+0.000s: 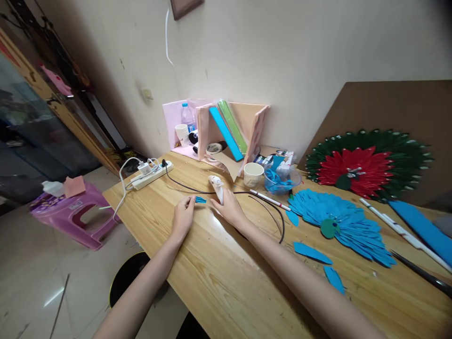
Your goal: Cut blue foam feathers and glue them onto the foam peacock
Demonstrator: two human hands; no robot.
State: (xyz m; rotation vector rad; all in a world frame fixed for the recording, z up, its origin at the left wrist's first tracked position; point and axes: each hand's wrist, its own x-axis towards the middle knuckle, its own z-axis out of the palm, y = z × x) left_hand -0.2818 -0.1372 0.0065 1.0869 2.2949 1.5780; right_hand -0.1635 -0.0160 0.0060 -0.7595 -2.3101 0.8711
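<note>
My left hand [182, 217] is closed, pinching a small folded blue petal [200, 199] that pokes out to the right of the fingertips. My right hand [230, 208] wraps round a white hot glue gun [216, 183], held just above the table; its nozzle is hard to make out. A small gap separates the two hands. Right of them lies a large blue layered flower [328, 221] with a dark green disc at its middle. Loose blue petals [312, 253] are scattered on the wood near it.
A white power strip [151, 175] with plugs lies at the table's left edge, and a black cord [183, 184] runs from it. Behind stand a pink box shelf [261, 127], a paper cup [253, 174] and a plastic bowl [282, 184]. A red and green flower [356, 172] leans at right.
</note>
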